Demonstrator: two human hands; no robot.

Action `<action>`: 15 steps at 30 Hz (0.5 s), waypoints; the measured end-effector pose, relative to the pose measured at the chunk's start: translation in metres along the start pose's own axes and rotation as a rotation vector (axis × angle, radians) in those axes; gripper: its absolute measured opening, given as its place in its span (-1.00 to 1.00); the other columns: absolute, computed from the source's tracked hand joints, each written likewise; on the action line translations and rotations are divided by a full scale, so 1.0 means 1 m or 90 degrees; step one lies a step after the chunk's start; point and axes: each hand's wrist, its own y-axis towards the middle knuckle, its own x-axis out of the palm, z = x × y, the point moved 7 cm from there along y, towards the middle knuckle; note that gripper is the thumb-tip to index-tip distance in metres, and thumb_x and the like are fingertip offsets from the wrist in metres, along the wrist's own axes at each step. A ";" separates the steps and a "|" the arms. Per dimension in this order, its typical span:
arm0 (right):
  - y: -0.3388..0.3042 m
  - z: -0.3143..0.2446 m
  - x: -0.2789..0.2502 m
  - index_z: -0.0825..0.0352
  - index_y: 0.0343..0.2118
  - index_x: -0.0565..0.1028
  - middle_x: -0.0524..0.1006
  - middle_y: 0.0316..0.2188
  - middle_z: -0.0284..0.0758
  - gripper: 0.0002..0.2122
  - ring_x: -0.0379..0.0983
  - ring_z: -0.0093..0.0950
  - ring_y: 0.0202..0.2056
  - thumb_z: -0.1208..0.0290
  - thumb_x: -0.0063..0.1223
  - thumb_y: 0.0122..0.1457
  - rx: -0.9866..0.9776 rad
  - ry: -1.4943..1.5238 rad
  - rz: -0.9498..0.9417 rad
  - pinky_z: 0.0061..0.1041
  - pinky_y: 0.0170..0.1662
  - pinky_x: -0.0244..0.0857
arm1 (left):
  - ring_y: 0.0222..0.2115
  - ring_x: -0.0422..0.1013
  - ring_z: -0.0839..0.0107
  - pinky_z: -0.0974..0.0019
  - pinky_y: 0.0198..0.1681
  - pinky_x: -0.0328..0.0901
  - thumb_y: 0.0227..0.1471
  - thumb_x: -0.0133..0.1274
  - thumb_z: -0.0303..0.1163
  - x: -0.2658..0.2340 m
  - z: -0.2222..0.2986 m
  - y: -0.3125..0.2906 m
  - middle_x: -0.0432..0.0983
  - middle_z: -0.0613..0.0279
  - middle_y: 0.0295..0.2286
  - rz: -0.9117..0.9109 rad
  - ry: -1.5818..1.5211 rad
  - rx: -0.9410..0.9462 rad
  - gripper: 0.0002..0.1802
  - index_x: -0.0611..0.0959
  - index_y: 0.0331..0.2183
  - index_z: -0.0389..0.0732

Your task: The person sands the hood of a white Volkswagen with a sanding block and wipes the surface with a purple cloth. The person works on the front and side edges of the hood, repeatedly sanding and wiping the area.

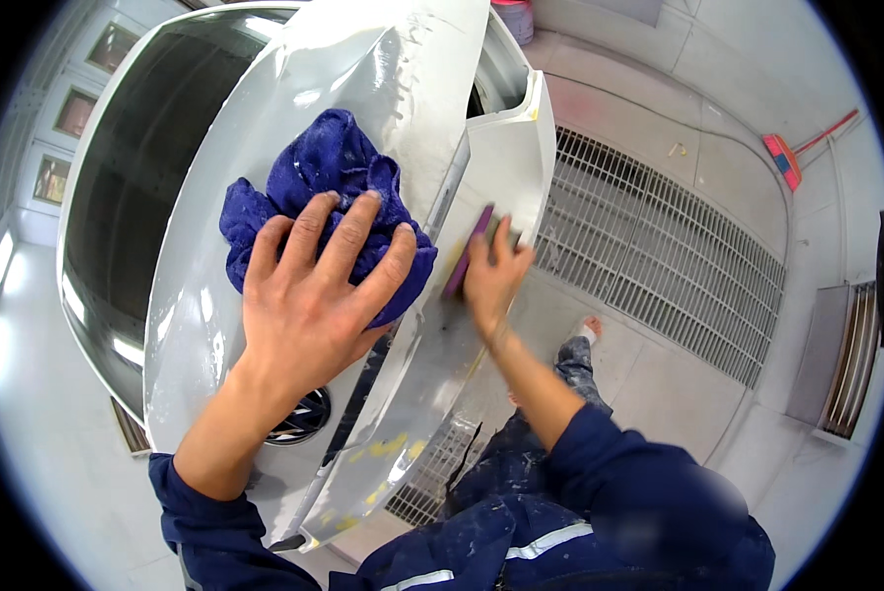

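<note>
My left hand [314,261] lies with curled fingers over a bunched, damp-looking dark blue cloth [334,158], holding it on the wet white car panel [215,227]. To its right, my right hand [496,276] grips a thin purple sanding pad [469,251] and holds it against the white bumper [432,364]. The right hand is slightly blurred. Bare yellow and grey patches mark the bumper's lower stretch. Below my left wrist, a round dark emblem [302,419] is partly covered by my forearm.
Dark car glass [166,128] lies beyond the panel on the left. A metal floor grating [659,246] runs along the right, near a red and blue broom [785,163] by the wall. A pinkish bucket [514,20] stands at the far end. A foot [590,328] shows below.
</note>
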 end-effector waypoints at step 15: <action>-0.089 0.041 0.050 0.37 0.48 0.27 0.22 0.19 0.22 -0.35 0.19 0.16 0.27 0.35 0.13 0.36 -0.018 0.100 -0.104 -0.03 0.41 0.08 | -0.14 0.48 0.06 0.09 -0.13 0.39 -0.42 0.31 -0.46 0.053 0.000 -0.016 0.64 0.14 -0.03 0.059 0.021 -0.037 -0.43 0.81 -0.17 0.04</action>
